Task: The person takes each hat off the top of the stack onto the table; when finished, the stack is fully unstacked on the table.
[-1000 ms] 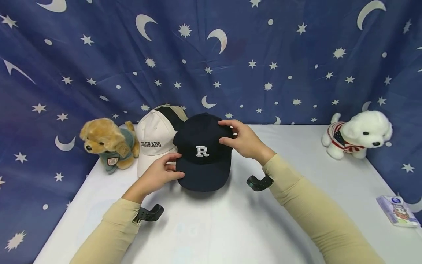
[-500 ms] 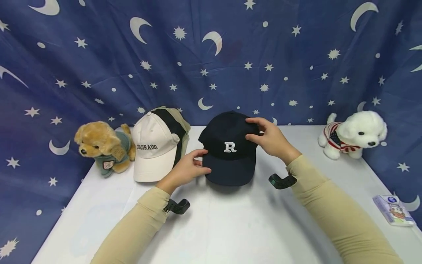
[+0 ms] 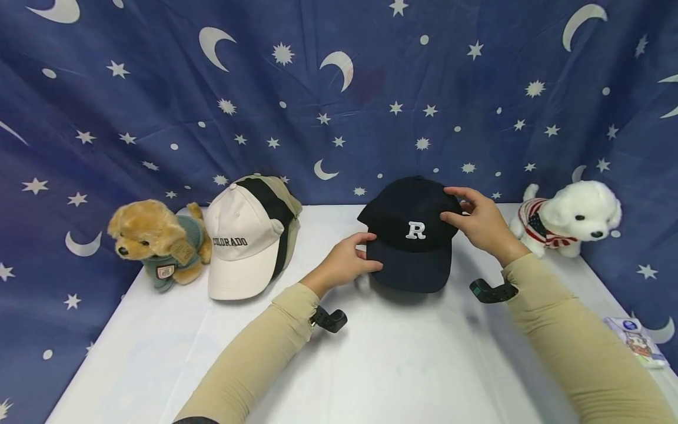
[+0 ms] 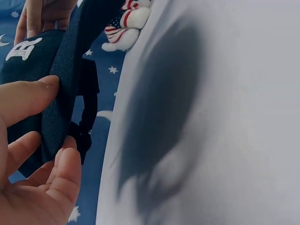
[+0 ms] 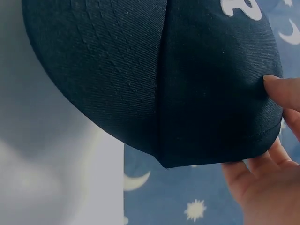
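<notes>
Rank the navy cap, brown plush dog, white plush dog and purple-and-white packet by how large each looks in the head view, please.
1. Navy cap
2. Brown plush dog and white plush dog: too alike to rank
3. Purple-and-white packet, partly hidden by the right sleeve

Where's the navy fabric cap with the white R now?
In the head view, the navy fabric cap is right of centre, held between the left hand and right hand, left of the white plush dog.
</notes>
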`<state>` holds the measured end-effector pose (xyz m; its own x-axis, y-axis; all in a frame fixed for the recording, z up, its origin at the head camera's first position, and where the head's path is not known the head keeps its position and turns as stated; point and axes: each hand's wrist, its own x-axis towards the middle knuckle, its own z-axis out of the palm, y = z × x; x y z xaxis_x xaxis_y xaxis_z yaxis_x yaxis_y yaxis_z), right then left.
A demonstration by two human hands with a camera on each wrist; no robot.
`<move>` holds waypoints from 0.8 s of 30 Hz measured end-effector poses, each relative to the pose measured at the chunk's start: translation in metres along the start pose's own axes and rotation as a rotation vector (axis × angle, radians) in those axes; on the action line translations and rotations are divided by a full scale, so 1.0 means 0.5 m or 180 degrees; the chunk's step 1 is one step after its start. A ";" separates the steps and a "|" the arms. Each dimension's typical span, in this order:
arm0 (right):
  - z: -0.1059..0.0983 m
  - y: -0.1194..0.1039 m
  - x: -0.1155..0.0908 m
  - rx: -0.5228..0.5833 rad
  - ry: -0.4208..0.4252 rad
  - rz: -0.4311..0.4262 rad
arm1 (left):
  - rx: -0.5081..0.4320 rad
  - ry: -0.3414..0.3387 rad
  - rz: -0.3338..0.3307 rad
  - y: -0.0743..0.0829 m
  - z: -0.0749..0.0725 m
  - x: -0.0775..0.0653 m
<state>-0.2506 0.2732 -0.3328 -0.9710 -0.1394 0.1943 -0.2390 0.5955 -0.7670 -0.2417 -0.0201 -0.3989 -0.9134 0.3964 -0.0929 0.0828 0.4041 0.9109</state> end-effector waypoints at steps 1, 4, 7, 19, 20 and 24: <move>-0.006 0.008 0.000 -0.0029 0.0033 0.0005 | 0.0005 -0.0009 -0.0002 0.002 0.008 0.008; -0.021 0.028 0.000 -0.0063 0.0127 0.0011 | -0.0004 -0.0016 0.0002 0.009 0.031 0.029; -0.035 0.047 0.002 -0.0054 0.0183 0.0009 | 0.0014 0.0003 0.0021 0.015 0.052 0.050; -0.099 0.110 0.025 -0.0308 0.0252 0.0303 | 0.0059 0.0050 0.0034 0.040 0.126 0.140; -0.104 0.115 0.029 -0.0362 0.0239 0.0324 | 0.0099 0.0064 0.0018 0.041 0.134 0.146; -0.124 0.132 0.041 -0.0478 0.0146 0.0444 | 0.0286 0.0143 0.0021 0.051 0.162 0.166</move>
<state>-0.2856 0.3588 -0.3416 -0.9923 -0.0132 0.1228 -0.0948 0.7184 -0.6892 -0.2832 0.0897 -0.4160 -0.9294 0.3628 -0.0670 0.1225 0.4748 0.8716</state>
